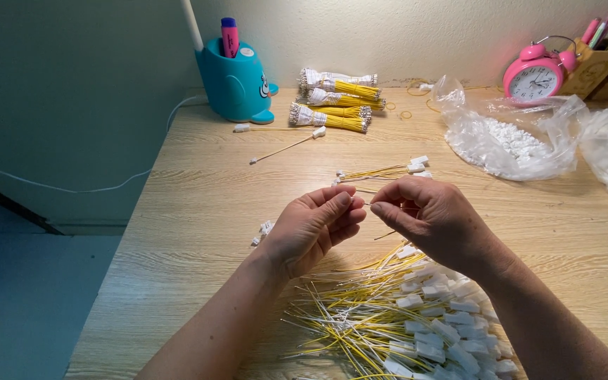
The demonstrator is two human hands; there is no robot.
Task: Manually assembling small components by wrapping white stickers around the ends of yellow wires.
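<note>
Hands meet at the head view's centre above the table (198,211): left hand (314,229) and right hand (431,214) each pinch an end of a thin yellow wire (367,205) between thumb and forefinger. At 6 o'clock below them lies a heap (395,317) of yellow wires with white plugs. At 12 o'clock sits a small finished batch (388,171), farther up tied bundles (336,98). At 2 o'clock lie bags (508,137) of white plugs and a pink clock (534,74); at 11 o'clock, a teal holder (236,77).
</note>
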